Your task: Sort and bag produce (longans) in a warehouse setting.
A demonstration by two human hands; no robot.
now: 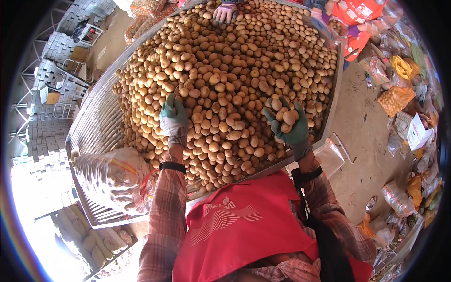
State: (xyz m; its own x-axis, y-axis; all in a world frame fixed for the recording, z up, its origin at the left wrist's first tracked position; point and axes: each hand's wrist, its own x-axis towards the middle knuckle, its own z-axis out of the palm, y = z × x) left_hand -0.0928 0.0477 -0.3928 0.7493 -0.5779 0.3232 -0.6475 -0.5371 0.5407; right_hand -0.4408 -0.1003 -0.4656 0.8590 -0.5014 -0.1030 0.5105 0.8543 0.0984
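A large heap of small potatoes (211, 88) covers most of a slatted sorting table (100, 116) in front of me. My right hand (297, 132), in a green-coated work glove, is palm up over the heap's near right side. Several potatoes (289, 117) lie cupped in its fingers. My left hand (174, 118) wears a matching glove and rests back up on the heap, left of the middle. Its fingers curl down among the potatoes, and whether they hold one is hidden.
A tied clear plastic sack (114, 179) lies on the table's near left corner. Across the heap is a co-worker's gloved hand (225, 13); another person in a red apron (357, 14) stands far right. A clear bag (329, 158) hangs beside the right edge. Filled sacks (396, 100) crowd the right floor.
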